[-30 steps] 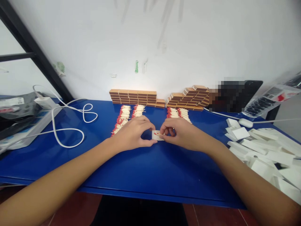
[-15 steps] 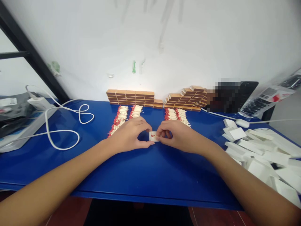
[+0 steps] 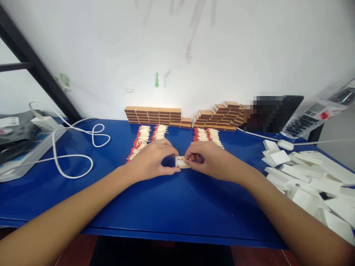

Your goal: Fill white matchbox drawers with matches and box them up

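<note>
A small white matchbox tray (image 3: 181,162) lies on the blue table between my hands, with a few red-tipped matches inside it. My left hand (image 3: 155,159) curves around the tray's left end, index finger at the far corner and thumb at the near one. The fingers of my right hand (image 3: 205,157) are pinched together over the tray's right part, on matches whose other ends they hide. Behind my hands lie rows of loose matches, a left pile (image 3: 142,138) and a right pile (image 3: 206,135), their red heads mostly to the left.
Stacked brown matchboxes stand against the wall, a left stack (image 3: 154,115) and a right stack (image 3: 219,116). Many white empty trays (image 3: 307,181) are heaped at the right. A white cable (image 3: 91,159) loops at the left. A plastic bottle (image 3: 313,114) leans at the back right.
Matches in the tray now lie flatter, and their red heads show more spread out along it. Both hands have stayed nearly in place.
</note>
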{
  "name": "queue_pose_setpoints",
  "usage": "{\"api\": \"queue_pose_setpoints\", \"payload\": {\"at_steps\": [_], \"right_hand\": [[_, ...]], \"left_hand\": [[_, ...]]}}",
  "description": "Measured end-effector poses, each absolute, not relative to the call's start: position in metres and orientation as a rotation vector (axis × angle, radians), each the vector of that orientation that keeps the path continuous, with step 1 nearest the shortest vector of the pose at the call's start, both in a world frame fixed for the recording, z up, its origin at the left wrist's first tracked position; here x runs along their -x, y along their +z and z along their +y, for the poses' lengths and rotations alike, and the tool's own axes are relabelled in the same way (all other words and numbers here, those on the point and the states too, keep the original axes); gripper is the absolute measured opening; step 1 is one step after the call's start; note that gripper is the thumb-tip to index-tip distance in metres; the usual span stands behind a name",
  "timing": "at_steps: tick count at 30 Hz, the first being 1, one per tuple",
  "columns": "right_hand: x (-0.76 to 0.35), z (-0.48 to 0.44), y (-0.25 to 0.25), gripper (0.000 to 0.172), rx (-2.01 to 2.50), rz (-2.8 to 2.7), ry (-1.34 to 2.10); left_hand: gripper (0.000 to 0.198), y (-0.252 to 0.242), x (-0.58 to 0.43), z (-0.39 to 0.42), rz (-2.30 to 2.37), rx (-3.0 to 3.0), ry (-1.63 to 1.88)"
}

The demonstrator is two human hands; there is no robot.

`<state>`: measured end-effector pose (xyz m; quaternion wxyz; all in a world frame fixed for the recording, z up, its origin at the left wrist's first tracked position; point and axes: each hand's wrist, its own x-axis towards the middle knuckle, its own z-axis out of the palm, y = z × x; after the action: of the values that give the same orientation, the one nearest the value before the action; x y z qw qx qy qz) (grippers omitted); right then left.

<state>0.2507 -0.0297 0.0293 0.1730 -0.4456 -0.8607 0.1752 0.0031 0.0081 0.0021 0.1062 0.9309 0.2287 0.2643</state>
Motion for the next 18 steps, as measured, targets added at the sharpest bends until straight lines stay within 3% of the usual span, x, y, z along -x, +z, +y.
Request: {"api": "queue_pose_setpoints", "payload": {"at_steps": [18], "right_hand": [[-0.248, -0.033, 0.014, 0.011, 1.249, -2.457, 0.432]], "left_hand": [[0.028, 0.002, -0.002, 0.008, 0.688, -2.738, 0.755]]}}
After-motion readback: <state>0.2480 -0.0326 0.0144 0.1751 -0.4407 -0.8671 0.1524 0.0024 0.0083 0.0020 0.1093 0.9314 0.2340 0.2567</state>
